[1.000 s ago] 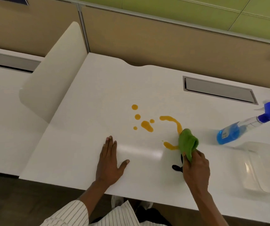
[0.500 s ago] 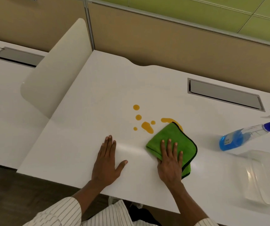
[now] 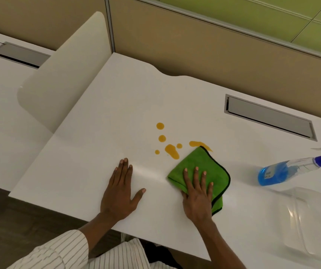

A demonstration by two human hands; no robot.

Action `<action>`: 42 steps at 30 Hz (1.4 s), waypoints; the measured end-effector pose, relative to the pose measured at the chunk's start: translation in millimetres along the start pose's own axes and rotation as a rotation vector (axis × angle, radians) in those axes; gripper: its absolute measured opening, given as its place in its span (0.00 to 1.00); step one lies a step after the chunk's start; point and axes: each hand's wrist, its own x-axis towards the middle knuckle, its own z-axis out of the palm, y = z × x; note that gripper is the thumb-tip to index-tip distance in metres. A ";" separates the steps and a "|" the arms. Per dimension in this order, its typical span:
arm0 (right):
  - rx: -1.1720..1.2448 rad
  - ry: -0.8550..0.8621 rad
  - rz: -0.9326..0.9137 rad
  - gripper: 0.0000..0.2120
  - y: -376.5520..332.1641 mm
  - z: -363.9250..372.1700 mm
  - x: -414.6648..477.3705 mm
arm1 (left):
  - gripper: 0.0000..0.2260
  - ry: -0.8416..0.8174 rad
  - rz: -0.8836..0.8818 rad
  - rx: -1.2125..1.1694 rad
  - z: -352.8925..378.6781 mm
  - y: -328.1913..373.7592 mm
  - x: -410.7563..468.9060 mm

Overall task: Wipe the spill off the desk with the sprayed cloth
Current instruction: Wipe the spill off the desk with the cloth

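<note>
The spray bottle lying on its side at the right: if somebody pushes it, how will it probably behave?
The spray bottle lies on its side on the smooth desk, and its body looks round, so a sideways push would probably roll it. The blue liquid pooled at its base end likely makes that end heavier, so it may pivot. The clear plastic looks stiff, probably not fragile.

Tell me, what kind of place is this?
Most likely an open-plan office: a white desk with a cable hatch, a curved divider to the neighbouring desk, and partition panels behind.
</note>
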 end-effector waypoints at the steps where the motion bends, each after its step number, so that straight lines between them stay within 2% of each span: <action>1: -0.012 -0.003 0.014 0.35 4.4 -4.3 7.4 | 0.44 0.003 0.001 0.009 -1.4 -0.4 0.2; 8: 0.053 -0.009 0.255 0.35 12.3 2.2 -25.9 | 0.44 -0.024 -0.011 0.031 -0.2 -0.2 0.5; 13: 0.112 -0.050 0.124 0.35 -16.2 9.1 -38.5 | 0.44 0.000 0.003 0.045 2.7 -2.4 0.3; 17: 0.073 -0.037 0.027 0.32 1.4 -10.3 -2.9 | 0.43 -0.007 -0.003 0.054 2.8 -2.1 0.5; 19: 0.074 -0.020 0.096 0.31 16.3 -20.7 12.7 | 0.44 -0.014 -0.009 0.055 1.5 -0.7 0.7; 22: 0.145 0.022 0.295 0.32 27.2 -25.5 14.2 | 0.44 -0.022 -0.008 0.053 -0.5 0.1 0.8; 25: 0.192 0.015 0.430 0.33 9.2 -18.9 -0.4 | 0.44 -0.020 -0.014 0.045 -0.3 0.1 1.1; 27: 0.176 0.020 0.403 0.34 -8.4 -6.7 -12.9 | 0.44 -0.009 -0.011 0.043 2.0 0.4 0.0; 29: 0.149 0.035 0.292 0.34 -16.5 3.3 -16.7 | 0.44 0.000 -0.015 0.049 4.5 -0.5 1.0; 33: 0.082 0.052 0.112 0.34 12.9 -7.5 11.8 | 0.44 0.018 -0.015 0.055 7.4 -2.6 1.8; 36: 0.063 0.065 0.240 0.33 31.3 -17.0 28.0 | 0.44 0.002 -0.015 0.036 5.8 -3.1 1.5; 39: 0.140 0.057 0.417 0.34 12.9 -15.8 29.2 | 0.44 0.005 -0.016 0.044 7.2 -2.9 1.8; 42: 0.163 0.034 0.424 0.34 -22.8 -5.2 19.4 | 0.44 0.007 -0.009 0.041 7.9 -3.3 0.9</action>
